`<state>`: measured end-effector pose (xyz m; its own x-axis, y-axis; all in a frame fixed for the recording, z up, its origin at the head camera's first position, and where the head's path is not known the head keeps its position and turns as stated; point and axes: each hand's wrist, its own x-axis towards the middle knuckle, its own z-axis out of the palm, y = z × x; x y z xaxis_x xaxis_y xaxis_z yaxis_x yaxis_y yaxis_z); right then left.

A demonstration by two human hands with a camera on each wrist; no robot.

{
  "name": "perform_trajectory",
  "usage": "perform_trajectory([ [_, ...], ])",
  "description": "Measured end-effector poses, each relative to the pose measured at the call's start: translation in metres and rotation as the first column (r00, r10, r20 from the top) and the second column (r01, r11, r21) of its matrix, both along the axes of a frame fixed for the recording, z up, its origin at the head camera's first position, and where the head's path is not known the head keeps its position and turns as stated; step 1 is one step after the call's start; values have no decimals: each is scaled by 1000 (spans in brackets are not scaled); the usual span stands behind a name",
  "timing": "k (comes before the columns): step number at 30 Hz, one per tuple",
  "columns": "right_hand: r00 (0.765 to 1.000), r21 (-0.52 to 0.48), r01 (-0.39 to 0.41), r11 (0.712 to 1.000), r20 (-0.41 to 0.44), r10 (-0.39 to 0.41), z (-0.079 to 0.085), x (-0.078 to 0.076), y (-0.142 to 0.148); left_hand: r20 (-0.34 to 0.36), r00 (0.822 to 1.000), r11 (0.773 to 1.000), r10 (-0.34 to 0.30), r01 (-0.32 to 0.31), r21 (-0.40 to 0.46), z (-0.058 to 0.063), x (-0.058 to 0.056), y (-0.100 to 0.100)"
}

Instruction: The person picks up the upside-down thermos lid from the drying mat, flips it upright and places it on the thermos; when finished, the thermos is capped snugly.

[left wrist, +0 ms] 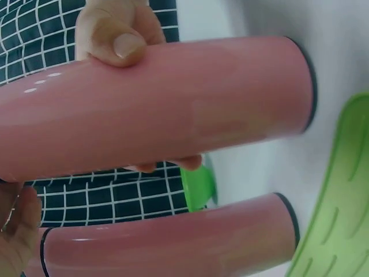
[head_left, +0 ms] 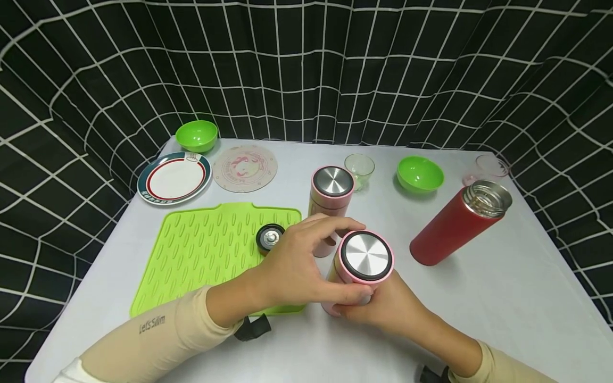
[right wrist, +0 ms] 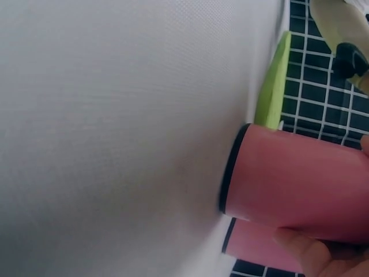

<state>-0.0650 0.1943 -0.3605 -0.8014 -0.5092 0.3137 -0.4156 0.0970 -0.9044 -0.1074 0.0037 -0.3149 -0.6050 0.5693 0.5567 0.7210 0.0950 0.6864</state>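
Note:
A pink thermos (head_left: 366, 256) with a brushed steel top stands upright between both hands. My left hand (head_left: 301, 263) grips it around the lid, with the thumb across the near side and the fingers over the far side. Lower down, my right hand (head_left: 395, 306) holds the body; its thumb lies on the pink wall (left wrist: 190, 98) in the left wrist view. The right wrist view shows the thermos's dark-rimmed base (right wrist: 233, 170) close to the white tabletop. Just behind stands a second, similar pink thermos (head_left: 333, 186), partly hidden by my left hand.
A lime drying mat (head_left: 201, 255) bears a black-rimmed lid (head_left: 269, 235) on the left. Behind it are a plate (head_left: 173, 179), a round mat (head_left: 245, 167) and a green bowl (head_left: 196, 135). To the right are a glass (head_left: 359, 166), another green bowl (head_left: 420, 174) and a tilted, lidless red flask (head_left: 450, 226).

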Motion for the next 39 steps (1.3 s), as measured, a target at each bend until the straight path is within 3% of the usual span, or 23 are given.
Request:
perform_trajectory([
  [5, 994, 81, 108, 991, -17, -107, -5, 3, 5, 81, 997, 1000, -1, 4, -30, -1, 4, 3],
  [10, 986, 138, 163, 977, 0, -164, -22, 0, 12, 39, 999, 1000, -6, 7, -28, -1, 4, 6],
  [13, 984, 160, 178, 971, -7, -179, -30, -2, 16, 53, 998, 999, -28, 29, -29, -1, 4, 7],
  [19, 980, 185, 199, 962, -13, -200, -32, -1, 17, 13, 996, 997, -83, 83, -11, -2, 1, 9],
  [29, 980, 165, 197, 967, -38, -193, -35, -3, 17, 139, 978, 987, -155, 159, -18, -2, -2, 6],
  [39, 984, 173, 177, 969, -18, -176, -32, -2, 16, 163, 961, 975, -223, 217, 50, -6, -4, 4],
])
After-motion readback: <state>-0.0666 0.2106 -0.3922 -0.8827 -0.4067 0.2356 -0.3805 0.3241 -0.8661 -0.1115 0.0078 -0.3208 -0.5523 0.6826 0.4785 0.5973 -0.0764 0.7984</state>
